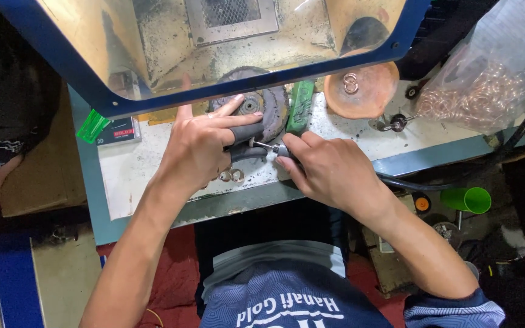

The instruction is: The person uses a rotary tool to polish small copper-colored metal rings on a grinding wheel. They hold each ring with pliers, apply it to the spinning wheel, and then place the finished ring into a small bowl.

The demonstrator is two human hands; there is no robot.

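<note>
green plastic piece [92,126]: far left on the bench [129,176], beside a small dark box [119,130].
left hand [197,149]: fingers wrapped in dark finger guards [245,132], pinched on a small item too hidden to name; index finger stretched toward the buffing wheel [262,104].
small rings [231,176]: two, lying on the bench just under the left hand.
rotary handpiece [273,148]: clamped in the right hand; long axis runs left-right, tip pointing left at the left hand's fingertips, almost touching them. the right hand is the nearer to it.
right hand [329,170]: closed round the handpiece; the two hands sit close together, not quite joined.
green bar [301,106]: just right of the wheel.
orange dish [361,91]: holds a ring or two.
clear bag of copper-coloured rings [487,85]: far right.
</note>
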